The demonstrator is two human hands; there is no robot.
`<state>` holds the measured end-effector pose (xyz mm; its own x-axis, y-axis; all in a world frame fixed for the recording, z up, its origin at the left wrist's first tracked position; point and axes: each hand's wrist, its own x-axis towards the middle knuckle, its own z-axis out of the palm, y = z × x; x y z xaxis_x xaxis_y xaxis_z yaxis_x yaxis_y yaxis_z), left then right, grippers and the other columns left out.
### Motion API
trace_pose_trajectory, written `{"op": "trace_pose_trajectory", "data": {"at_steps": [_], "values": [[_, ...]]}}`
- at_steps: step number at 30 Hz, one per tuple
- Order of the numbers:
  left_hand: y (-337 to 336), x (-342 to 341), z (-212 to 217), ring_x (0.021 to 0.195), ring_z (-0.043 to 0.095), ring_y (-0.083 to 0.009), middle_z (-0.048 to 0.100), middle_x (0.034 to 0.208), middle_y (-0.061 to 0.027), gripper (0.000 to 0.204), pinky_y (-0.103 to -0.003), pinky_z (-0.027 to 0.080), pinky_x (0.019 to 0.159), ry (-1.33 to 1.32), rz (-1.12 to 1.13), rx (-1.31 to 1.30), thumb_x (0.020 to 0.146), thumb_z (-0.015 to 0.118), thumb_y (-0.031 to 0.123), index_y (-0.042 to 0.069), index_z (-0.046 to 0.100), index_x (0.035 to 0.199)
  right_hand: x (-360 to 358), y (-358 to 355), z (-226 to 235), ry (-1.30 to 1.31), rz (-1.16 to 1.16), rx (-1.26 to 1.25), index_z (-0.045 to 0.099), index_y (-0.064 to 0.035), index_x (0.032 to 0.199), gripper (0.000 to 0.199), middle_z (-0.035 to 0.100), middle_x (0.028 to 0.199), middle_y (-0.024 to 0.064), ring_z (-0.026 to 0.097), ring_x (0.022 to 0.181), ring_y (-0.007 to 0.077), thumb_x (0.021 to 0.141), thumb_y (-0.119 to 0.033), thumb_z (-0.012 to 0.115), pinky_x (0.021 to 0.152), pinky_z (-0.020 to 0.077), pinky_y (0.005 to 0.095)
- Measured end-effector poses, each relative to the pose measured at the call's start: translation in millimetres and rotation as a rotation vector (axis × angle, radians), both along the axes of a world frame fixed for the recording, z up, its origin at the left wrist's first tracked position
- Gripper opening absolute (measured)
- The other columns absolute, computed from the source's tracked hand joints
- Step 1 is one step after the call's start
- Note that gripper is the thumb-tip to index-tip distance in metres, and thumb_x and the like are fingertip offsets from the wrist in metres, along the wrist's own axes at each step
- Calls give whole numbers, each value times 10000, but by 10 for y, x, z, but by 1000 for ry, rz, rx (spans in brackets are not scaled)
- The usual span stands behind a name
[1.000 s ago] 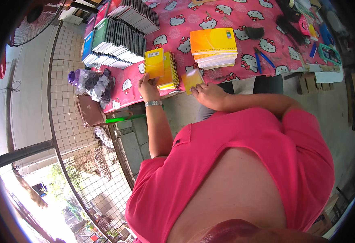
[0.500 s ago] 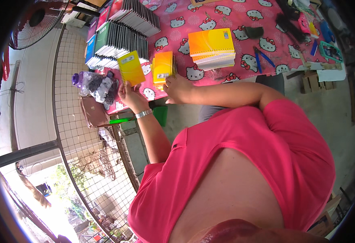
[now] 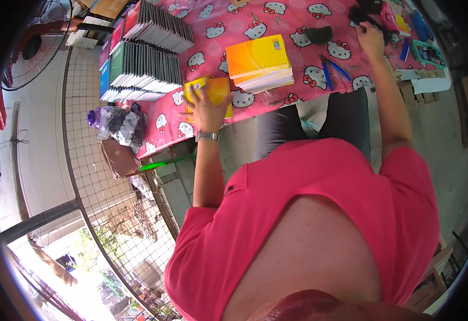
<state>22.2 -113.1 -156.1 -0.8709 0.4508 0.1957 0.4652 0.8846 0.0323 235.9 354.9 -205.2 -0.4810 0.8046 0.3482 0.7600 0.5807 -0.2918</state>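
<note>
As L hand, splayed wide, part-hides notebks, R hand by blk bundle, grip unclear

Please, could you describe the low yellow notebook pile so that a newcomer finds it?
Start at the pink patterned tablecloth. Near its front edge, the low pile lies between the black-coiled stacks and the taller yellow stack. Only it has the left hand over it.

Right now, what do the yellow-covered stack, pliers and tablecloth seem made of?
Yellow-covered stack: paper, white sheet edges show; smooth cover, perhaps glossy card.
Pliers: dark head likely metal; smooth blue handles, plastic or rubber.
Tablecloth: smooth printed sheet, probably vinyl; fabric possible.
</note>
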Motion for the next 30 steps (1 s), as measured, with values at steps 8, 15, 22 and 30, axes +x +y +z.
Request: {"op": "trace_pose_trajectory", "data": {"at_steps": [8, 15, 22, 30], "values": [[-172, -218, -138, 1411, 269, -400, 294, 1555, -55, 546, -750, 267, 986, -159, -80, -10, 779, 739, 392, 168, 491, 1212, 108, 246, -474, -286, -191, 62, 625, -196, 1171, 362, 577, 1269, 82, 530, 1180, 331, 905, -435, 564, 934, 449, 533], [-331, -239, -252, 1390, 332, -367, 390, 1509, -58, 522, -723, 289, 965, -126, -109, 95, 781, 747, 361, 169, 508, 1204, -182, -1979, 687, 636, 1115, -374, 636, -85, 1003, 182, 667, 988, 89, 649, 872, 222, 836, -144, 677, 752, 509, 355], [-243, -250, -105, 1283, 465, -329, 485, 1417, -137, 437, -561, 416, 944, -97, -174, 193, 789, 738, 251, 94, 553, 1152, -1254, -3796, -401, 400, 773, -1376, 454, 13, 1333, 555, 649, 1080, 223, 653, 998, 249, 912, -290, 652, 821, 520, 366], [-446, -505, 205, 809, 640, -403, 634, 960, -232, 311, -478, 493, 669, -252, -89, 394, 846, 467, -46, 71, 545, 1123, -1836, -3929, 27, 402, 714, -1083, 485, 56, 1205, 492, 662, 973, 223, 665, 890, 308, 889, -287, 642, 786, 531, 405]]}}
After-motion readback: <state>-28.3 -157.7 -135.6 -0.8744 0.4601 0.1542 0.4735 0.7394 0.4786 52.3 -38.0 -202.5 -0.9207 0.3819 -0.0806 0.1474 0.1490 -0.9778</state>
